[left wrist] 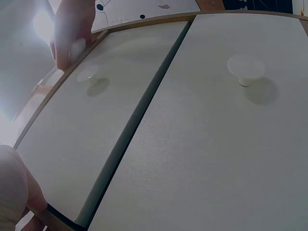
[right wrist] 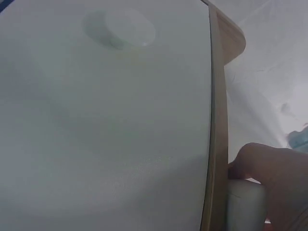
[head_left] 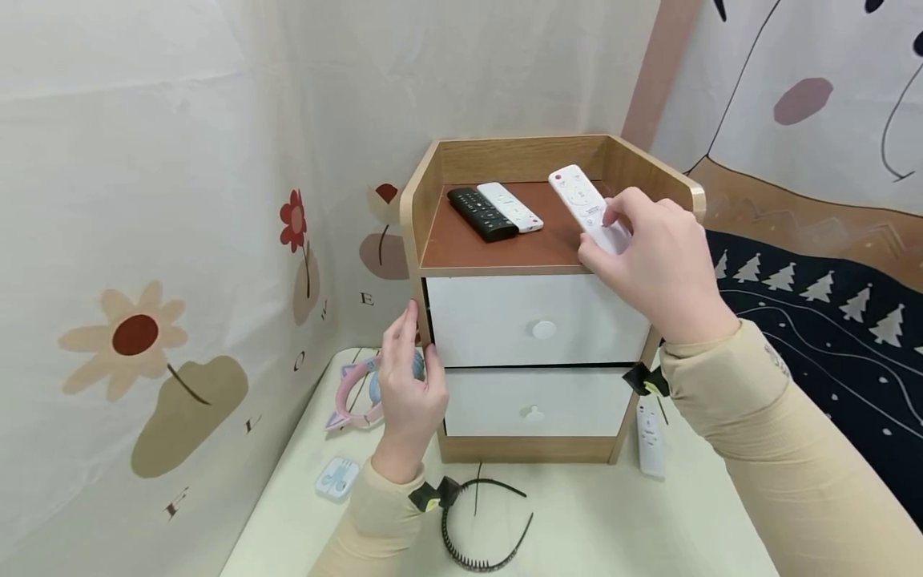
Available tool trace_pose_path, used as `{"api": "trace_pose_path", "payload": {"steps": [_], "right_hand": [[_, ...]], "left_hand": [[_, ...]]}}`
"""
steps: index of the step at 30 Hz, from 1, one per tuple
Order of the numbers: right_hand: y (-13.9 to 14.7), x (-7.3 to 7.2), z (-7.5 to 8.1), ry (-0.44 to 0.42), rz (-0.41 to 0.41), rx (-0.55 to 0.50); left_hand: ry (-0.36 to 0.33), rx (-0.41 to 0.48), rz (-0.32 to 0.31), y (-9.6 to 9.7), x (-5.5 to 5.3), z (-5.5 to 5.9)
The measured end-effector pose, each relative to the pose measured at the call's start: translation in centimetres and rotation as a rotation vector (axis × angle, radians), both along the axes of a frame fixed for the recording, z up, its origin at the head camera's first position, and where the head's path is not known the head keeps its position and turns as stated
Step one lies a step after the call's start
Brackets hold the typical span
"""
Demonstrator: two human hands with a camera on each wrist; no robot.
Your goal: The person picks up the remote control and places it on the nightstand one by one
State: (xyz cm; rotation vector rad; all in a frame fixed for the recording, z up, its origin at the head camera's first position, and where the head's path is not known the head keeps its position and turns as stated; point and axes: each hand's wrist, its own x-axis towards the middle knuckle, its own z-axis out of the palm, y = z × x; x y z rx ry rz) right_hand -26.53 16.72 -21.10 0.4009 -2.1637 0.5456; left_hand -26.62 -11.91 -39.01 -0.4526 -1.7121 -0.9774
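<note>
Patterned cloth backs the counter; in the head view, the right hand pinches a white remote over the cabinet, whose top holds two more remotes. The left hand rests straight fingers against its side, and a case contains earphones. Left-wrist view shows closed drawers, right-wrist view the pinched remote.

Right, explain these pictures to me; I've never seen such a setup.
There's no machine here: someone is working bare-handed. The wide picture is taken from the head; the two close ones, from each wrist, mostly show white drawer fronts. The right hand pinches a white remote at the top of the cabinet, where a black remote and another white one lie. The left hand touches the cabinet's side. On the table are pink headphones, a clear case, a black headband and one more white remote.
</note>
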Motion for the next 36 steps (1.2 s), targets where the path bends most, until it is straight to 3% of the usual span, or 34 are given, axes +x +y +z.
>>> {"api": "trace_pose_path", "payload": {"steps": [4,10,25,36], "right_hand": [[-0.1,-1.0,0.8,-0.126,-0.012,0.012],[-0.5,-2.1,1.5,-0.242,-0.01,0.019],[-2.2,-4.6,3.2,-0.396,-0.025,0.116],[-2.1,-6.0,3.8,-0.483,0.081,0.15]], "left_hand": [[0.002,0.001,-0.004,0.0,0.1,0.1],[0.008,-0.001,-0.01,0.0,0.0,0.0],[0.009,0.014,-0.02,0.0,0.2,0.2],[-0.003,0.022,-0.024,-0.3,0.1,0.1]]}}
